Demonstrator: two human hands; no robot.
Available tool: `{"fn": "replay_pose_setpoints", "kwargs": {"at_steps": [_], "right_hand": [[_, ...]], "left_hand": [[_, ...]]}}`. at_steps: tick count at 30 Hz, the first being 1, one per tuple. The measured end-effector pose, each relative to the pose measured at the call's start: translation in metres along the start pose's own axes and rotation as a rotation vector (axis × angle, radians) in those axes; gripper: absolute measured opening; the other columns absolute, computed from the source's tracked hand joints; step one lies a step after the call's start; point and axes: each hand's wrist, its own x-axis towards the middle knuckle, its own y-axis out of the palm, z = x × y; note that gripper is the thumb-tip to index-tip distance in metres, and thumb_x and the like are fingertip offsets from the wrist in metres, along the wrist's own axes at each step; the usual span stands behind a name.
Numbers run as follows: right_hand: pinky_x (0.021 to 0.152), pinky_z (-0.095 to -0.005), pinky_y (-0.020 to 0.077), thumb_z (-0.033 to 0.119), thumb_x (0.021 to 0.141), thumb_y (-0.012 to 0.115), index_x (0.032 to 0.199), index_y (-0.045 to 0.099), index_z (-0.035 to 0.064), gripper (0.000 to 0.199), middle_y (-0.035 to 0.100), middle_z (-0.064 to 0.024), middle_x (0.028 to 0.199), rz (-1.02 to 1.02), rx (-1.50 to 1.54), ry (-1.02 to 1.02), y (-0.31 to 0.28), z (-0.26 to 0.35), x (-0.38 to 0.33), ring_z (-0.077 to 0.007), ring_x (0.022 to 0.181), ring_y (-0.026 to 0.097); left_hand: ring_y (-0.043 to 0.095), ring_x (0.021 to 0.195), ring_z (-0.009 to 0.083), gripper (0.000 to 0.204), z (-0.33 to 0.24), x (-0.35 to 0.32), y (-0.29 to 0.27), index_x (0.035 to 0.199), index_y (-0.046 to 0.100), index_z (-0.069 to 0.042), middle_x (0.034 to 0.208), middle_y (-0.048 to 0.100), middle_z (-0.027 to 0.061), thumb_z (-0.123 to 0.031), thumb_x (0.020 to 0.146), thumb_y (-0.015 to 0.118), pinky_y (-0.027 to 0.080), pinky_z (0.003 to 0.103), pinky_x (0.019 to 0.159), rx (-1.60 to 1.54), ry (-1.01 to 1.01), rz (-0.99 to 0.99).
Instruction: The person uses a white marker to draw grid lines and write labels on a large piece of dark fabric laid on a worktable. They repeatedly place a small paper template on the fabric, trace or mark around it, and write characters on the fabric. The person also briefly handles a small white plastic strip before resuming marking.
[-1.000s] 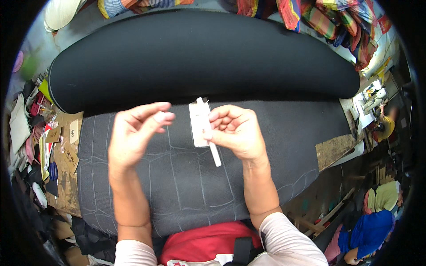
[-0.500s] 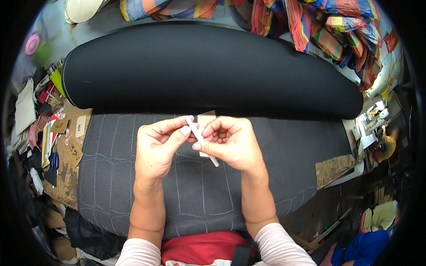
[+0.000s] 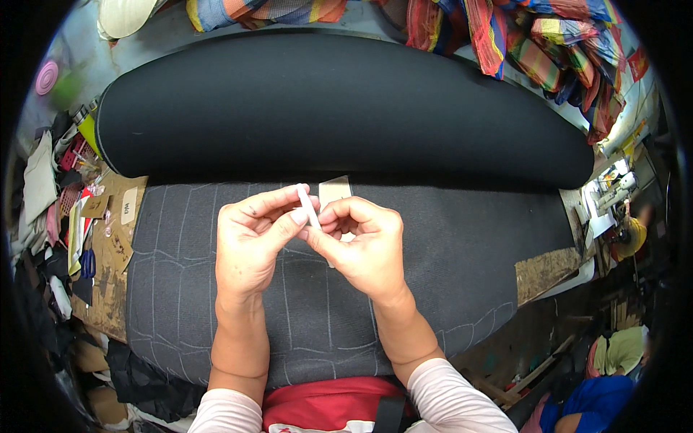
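My left hand [image 3: 247, 242] pinches a slim white stick [image 3: 309, 206], shaped like a marking pen or chalk, between thumb and fingertips. My right hand [image 3: 372, 245] is closed with its thumb and fingertips on the lower part of that stick, whose bottom end is hidden. Both hands hover over dark grey fabric [image 3: 180, 303] marked with pale outlines of repeated shapes. Just behind the hands, a beige card template [image 3: 334, 190] rests on the fabric, partly covered by my right hand.
A big black fabric roll [image 3: 339, 108] lies across the table's back. On the worn wooden table [image 3: 108, 289] at left are dark blue scissors [image 3: 87, 263] and card pieces. A sewing machine [image 3: 613, 195] stands at right. Checked mesh bundles [image 3: 484, 36] hang behind.
My right hand has shifted left along the white stick, covering the lower end that showed before. The stick has turned slightly more upright, while my left hand has barely moved.
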Motion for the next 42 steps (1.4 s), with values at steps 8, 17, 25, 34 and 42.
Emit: {"fn": "replay_pose_setpoints", "kwargs": {"at_steps": [8,17,25,34,42], "right_hand": [[0.068,-0.022,0.0515,-0.003,0.074,0.073,0.089,0.062,-0.0037,0.018,0.062,-0.0075,0.086,-0.002,0.047,-0.247,-0.01,-0.004,0.004,-0.011,0.077,0.061],[0.061,-0.0225,0.0469,0.0,0.073,0.074,0.083,0.066,-0.0013,0.013,0.062,-0.0064,0.08,-0.102,-0.03,-0.351,-0.005,0.0,0.003,-0.0108,0.071,0.057],[0.056,-0.0255,0.0486,-0.001,0.071,0.071,0.08,0.066,-0.0011,0.01,0.062,-0.0101,0.076,-0.103,-0.198,-0.506,-0.008,0.003,0.006,-0.0169,0.065,0.061],[0.057,-0.0256,0.0507,-0.004,0.071,0.07,0.081,0.063,-0.0022,0.012,0.062,-0.0113,0.076,-0.133,-0.438,-0.601,-0.003,0.003,0.002,-0.0166,0.066,0.062],[0.06,-0.0251,0.0509,-0.003,0.074,0.07,0.084,0.064,-0.0023,0.011,0.063,-0.0114,0.079,-0.207,-0.243,-0.523,0.001,0.0,0.0,-0.0172,0.07,0.063]], "left_hand": [[0.066,0.086,0.0186,0.027,0.005,-0.001,0.006,0.106,0.063,0.006,0.093,0.068,0.0157,0.005,0.079,0.068,0.055,0.029,0.08,0.073,0.104,-0.049],[0.065,0.089,0.0194,0.027,0.008,-0.004,0.013,0.104,0.064,0.006,0.097,0.065,0.0156,0.009,0.078,0.067,0.056,0.029,0.08,0.201,0.246,0.057],[0.066,0.089,0.0197,0.026,0.011,-0.004,0.011,0.1,0.066,0.004,0.095,0.066,0.015,0.012,0.075,0.067,0.055,0.029,0.08,0.256,0.303,0.053],[0.066,0.084,0.019,0.024,0.013,-0.006,0.015,0.091,0.069,0.004,0.089,0.067,0.015,0.014,0.07,0.067,0.054,0.027,0.074,0.523,0.468,0.006],[0.065,0.089,0.0192,0.024,0.017,-0.007,0.019,0.096,0.066,0.004,0.095,0.065,0.0151,0.014,0.074,0.065,0.055,0.028,0.08,0.343,0.398,-0.027]]}}
